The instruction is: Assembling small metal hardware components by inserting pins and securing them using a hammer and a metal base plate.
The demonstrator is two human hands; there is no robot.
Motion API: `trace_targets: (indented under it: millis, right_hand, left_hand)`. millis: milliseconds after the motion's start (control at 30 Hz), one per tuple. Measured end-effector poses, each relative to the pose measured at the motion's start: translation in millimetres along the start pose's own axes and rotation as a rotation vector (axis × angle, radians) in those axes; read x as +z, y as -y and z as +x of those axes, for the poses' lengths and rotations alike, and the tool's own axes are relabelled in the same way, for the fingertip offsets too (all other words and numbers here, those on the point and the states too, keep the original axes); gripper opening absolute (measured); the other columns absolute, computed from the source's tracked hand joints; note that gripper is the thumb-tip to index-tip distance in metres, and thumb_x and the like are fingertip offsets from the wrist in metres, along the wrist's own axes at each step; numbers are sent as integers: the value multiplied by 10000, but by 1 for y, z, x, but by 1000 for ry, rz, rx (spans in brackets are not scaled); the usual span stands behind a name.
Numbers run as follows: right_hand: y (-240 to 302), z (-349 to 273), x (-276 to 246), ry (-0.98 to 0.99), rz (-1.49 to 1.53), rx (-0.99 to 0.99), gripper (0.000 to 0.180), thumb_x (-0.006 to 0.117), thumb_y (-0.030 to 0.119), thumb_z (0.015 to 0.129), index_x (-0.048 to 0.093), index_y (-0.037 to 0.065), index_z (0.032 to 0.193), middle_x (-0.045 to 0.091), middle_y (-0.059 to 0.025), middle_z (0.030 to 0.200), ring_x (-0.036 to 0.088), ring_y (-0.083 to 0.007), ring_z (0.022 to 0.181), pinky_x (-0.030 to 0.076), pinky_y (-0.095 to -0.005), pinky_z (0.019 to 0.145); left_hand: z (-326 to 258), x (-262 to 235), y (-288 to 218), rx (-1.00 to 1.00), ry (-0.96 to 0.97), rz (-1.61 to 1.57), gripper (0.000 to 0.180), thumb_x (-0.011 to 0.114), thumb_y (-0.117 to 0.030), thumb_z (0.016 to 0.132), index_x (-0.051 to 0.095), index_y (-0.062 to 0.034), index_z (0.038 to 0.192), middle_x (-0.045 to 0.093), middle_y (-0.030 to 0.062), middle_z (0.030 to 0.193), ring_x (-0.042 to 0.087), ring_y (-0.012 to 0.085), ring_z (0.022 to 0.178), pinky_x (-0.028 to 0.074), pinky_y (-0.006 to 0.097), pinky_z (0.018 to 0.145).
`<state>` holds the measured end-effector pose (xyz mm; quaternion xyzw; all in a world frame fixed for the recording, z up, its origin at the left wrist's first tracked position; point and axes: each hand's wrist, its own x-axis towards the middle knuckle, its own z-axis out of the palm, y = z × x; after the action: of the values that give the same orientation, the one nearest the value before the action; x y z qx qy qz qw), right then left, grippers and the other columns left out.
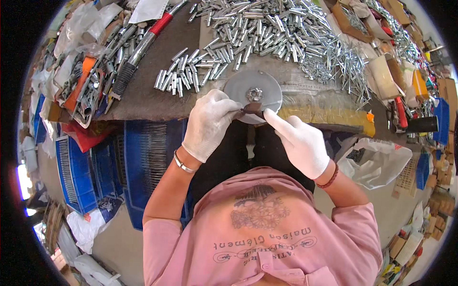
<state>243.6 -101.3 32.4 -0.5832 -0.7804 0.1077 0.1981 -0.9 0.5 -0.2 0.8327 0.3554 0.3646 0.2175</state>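
My left hand [210, 125], in a white glove, pinches a small dark brown piece [253, 110] at its left end; its exact kind is too small to tell. My right hand [300, 143], gloved too, meets the same piece from the right with thumb and index finger closed on its edge. Both hands are over the near rim of a round grey metal dish [269, 90] at the table's front edge. In the dish's middle sits a small cluster of shiny metal parts [254, 94].
Beyond the dish lies a heap of short metal tubes [267, 28], with a pile of thin metal pins [334, 64] on its right. A red-and-chrome rod with a black spring [143, 45] lies left. Blue crates [152, 157] stand below the table edge. A clear plastic bag [377, 159] hangs right.
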Motion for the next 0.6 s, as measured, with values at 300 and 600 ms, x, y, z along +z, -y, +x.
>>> trace_targets:
  millis: [300,600]
  right_hand:
    - [-25,38,-15,-79,336,11,494,691,16,938,656,101,1423,714,-194,1139,691,-417,1032,562,-425,910]
    - [-1,1,-1,-84,-60,-60,603,620,18,908,648,263,1458,565,-85,785,654,-287,664,551,-415,606]
  left_hand:
    - [-2,-1,5,-111,60,-144,150,837,-2,768,781,-34,904,679,121,867,691,318,848,555,407,766]
    - [-2,-6,-1,-108,50,-111,107,824,-18,790,781,-26,888,688,127,878,691,328,850,553,415,775]
